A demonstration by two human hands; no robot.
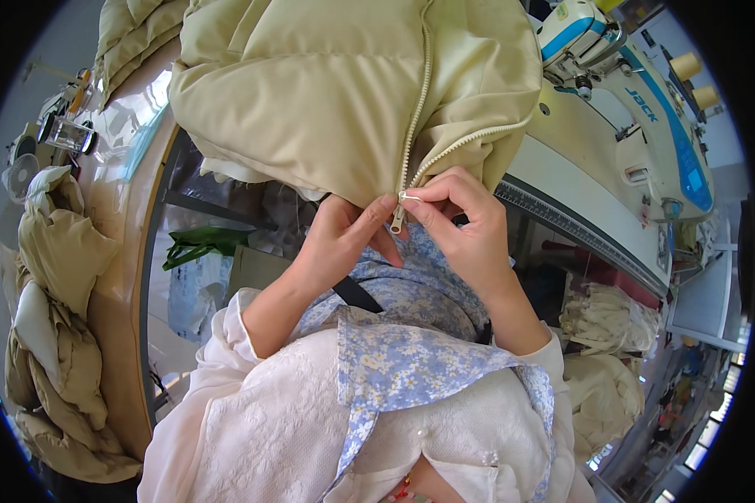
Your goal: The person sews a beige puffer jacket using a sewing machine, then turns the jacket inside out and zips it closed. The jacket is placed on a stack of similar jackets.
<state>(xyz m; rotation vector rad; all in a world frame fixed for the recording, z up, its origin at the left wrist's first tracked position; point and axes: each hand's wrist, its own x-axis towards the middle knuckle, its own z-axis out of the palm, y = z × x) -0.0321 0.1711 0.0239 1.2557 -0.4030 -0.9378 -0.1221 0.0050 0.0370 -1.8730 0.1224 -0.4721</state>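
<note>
Your left hand [344, 239] and right hand [461, 222] meet at the bottom end of the zipper [415, 126] on the pale yellow padded jacket [335, 84].

Right hand: thumb and forefinger pressed together on the small metal zipper pull [405, 197]; other fingers curled in.

Left hand: fingers closed, thumb and fingertips pinching the zipper's lower end [397, 222] just under the pull. The two hands touch there.

Jacket: bulk lies on the desk [117, 226], hem hanging over the desk edge toward you. The zipper runs up the middle of the jacket; above the pull the right-side teeth branch off along the hem, so the tracks are apart there.

Below your hands: your blue floral collar [403, 360] over a white lace top [285, 419], with a dark strap [356, 293] crossing under the left wrist.

Right of the jacket: white and blue sewing machine [646, 126], two yellowish thread cones [696, 80] behind it.

Left: more pale padded pieces [50, 335] piled beside the desk. A green bag [197, 243] shows under the desk edge. Small clutter at far left of the desk, too small to identify.
</note>
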